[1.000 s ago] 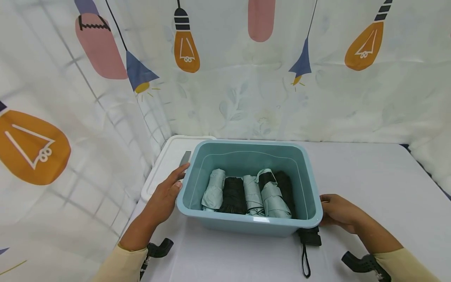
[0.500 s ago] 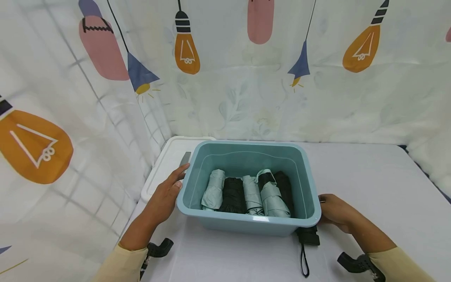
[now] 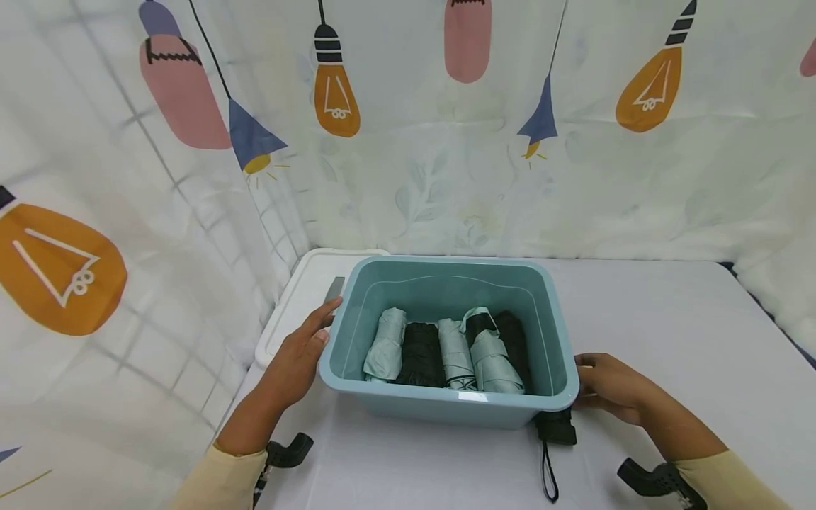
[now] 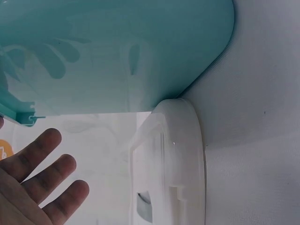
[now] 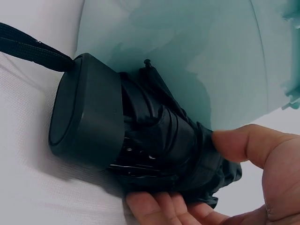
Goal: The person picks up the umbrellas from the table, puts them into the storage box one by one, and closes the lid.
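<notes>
A blue-green plastic bin (image 3: 446, 411) stands on the table with several rolled folding umbrellas (image 3: 382, 347) in it, some pale green and some black. My left hand (image 3: 296, 361) is at the bin's left side, fingertips at its rim. Its fingers are spread and relaxed in the left wrist view. On the right, my right hand (image 3: 612, 386) holds a black folding umbrella (image 5: 164, 136) that lies along the bin's outer wall. The thumb is on one side of the folded cloth and the fingers are under it. The umbrella's handle and wrist strap (image 3: 550, 473) point toward me.
Behind my left hand lies a white plastic lid or tray (image 3: 287, 312) with a grey patch on it. White cloth (image 3: 669, 319) covers the table. A printed curtain (image 3: 408, 177) hangs close behind and at the left.
Both hands stay almost in place. The right forearm shifts slightly, and the umbrella beside the bin edges a little left. The bin's contents look the same.
</notes>
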`<action>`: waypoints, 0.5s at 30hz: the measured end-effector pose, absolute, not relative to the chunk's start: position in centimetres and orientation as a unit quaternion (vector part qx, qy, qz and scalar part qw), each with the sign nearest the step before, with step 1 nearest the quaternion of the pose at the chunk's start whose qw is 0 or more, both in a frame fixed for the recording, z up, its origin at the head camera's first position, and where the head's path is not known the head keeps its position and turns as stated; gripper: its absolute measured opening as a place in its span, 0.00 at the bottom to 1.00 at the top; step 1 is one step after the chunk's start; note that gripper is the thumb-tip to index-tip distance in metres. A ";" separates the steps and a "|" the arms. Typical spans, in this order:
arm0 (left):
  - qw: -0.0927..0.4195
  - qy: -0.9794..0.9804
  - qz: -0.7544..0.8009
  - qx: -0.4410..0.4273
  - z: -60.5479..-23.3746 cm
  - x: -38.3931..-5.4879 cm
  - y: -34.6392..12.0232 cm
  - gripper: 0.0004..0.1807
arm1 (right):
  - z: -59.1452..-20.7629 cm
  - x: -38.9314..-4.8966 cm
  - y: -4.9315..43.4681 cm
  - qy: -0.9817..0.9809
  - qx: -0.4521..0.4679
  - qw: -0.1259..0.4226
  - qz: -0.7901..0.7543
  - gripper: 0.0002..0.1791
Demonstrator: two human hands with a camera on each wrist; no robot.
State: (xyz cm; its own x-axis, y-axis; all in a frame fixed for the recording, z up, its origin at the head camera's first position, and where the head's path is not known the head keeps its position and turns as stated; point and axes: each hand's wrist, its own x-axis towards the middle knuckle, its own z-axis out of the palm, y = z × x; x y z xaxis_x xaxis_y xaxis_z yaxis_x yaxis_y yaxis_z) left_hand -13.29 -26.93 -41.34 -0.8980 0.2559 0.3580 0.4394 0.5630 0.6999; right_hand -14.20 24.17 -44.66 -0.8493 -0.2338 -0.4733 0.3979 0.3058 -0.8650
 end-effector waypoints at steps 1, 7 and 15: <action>0.109 -0.878 -0.422 -0.199 -41.3 -13.3 -26.9 0.27 | -44.7 -14.2 24.2 0.760 0.053 0.269 -0.589 0.39; 0.108 -0.878 -0.422 -0.199 -41.2 -13.3 -27.0 0.28 | -44.8 -14.2 24.1 0.759 0.055 0.266 -0.592 0.39; 0.106 -0.880 -0.420 -0.197 -41.2 -13.3 -26.9 0.28 | -45.0 -14.1 23.9 0.764 0.050 0.260 -0.589 0.38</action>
State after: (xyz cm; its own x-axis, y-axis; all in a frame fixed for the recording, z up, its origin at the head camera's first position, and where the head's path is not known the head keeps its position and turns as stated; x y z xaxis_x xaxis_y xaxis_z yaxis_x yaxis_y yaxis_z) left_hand -13.33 -26.91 -41.17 -0.9000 0.2576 0.3517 0.4354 0.5705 0.6964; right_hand -14.15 23.95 -44.99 -0.8595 -0.2292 -0.4568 0.3835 0.3017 -0.8729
